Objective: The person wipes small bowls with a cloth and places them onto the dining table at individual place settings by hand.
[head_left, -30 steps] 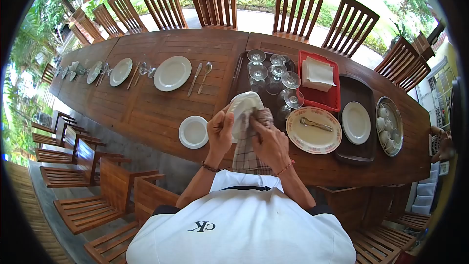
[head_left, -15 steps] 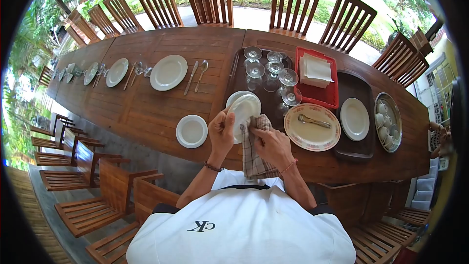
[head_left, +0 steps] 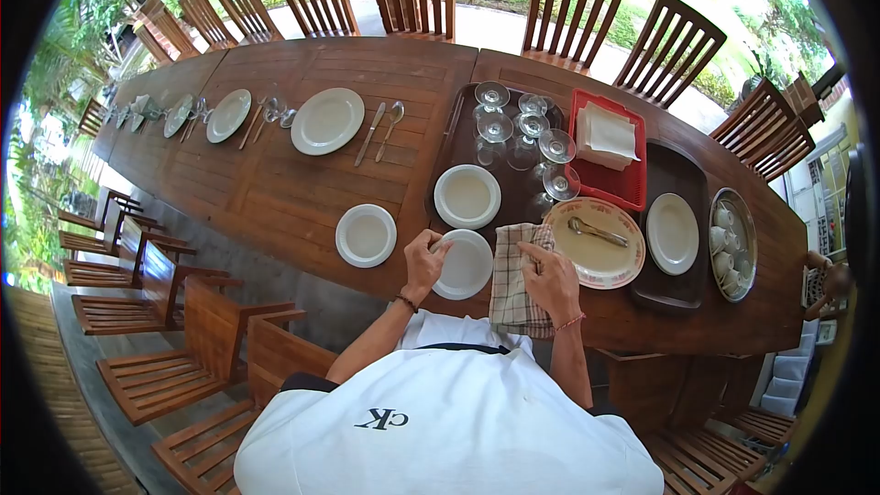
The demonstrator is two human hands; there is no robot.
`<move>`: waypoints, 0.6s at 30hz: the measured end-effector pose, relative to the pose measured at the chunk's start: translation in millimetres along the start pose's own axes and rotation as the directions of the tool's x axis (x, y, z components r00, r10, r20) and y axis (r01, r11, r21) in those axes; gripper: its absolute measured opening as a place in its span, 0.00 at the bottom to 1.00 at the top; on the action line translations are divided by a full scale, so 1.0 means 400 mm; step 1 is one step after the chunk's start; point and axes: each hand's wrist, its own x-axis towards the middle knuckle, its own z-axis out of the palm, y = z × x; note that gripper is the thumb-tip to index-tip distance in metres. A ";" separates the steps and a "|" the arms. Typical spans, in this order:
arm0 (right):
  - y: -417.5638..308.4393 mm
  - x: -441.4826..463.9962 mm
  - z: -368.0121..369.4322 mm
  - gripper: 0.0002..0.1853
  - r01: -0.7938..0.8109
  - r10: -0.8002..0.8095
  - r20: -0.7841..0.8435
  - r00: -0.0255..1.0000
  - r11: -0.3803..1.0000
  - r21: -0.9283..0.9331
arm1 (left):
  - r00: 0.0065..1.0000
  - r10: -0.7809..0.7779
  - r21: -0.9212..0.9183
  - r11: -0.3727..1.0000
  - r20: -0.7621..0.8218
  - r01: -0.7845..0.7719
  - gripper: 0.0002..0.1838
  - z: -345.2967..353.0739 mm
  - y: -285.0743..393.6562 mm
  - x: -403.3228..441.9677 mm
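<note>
left hand [head_left: 424, 261]: curls narrow, thumb and fingers together on the left rim of the near small plate [head_left: 466, 266].
right hand [head_left: 552, 282]: holds the checked cloth [head_left: 515, 289] bunched under the fingers, index finger reaching out over the cloth toward the left hand.
near small plate: lies face up between both hands, at the near edge of the wooden table [head_left: 275, 185], just left of the checked cloth.
far small plate [head_left: 467, 196]: sits straight beyond the near small plate, at the near end of the glass tray [head_left: 466, 148].
left small plate [head_left: 366, 236]: rests on the wood to the left of the left hand, a little farther off, apart from the near small plate.
stemmed glasses [head_left: 495, 126]: stand feet up on the glass tray, well beyond the right hand.
patterned platter [head_left: 594, 263]: lies just right of and beyond the right hand, bearing metal utensils [head_left: 598, 231].
red basket [head_left: 625, 187]: sits beyond the patterned platter, with white napkins [head_left: 607, 133] inside.
oval plate [head_left: 672, 234]: rests on the dark tray [head_left: 678, 291], to the right of the patterned platter.
metal tray [head_left: 753, 247]: holds white cups [head_left: 724, 263], farthest to the right of the grip.
large plate [head_left: 327, 121]: lies beyond the left small plate, with a knife [head_left: 370, 135] and a spoon [head_left: 390, 132] at the right.
</note>
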 end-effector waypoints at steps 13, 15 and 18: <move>0.015 -0.002 0.016 0.20 0.025 -0.026 0.032 0.999 0.999 0.031 | 0.940 0.340 0.227 0.918 -0.029 -0.325 0.12 0.002 -0.009 0.002; 0.018 -0.002 0.014 0.20 0.037 -0.038 0.024 0.999 0.999 0.038 | 0.940 0.339 0.240 0.915 -0.025 -0.323 0.11 -0.006 0.005 0.010; 0.007 -0.004 0.001 0.21 0.038 -0.041 0.035 0.999 0.997 0.063 | 0.984 0.171 0.153 0.973 0.041 -0.175 0.09 -0.030 0.038 0.013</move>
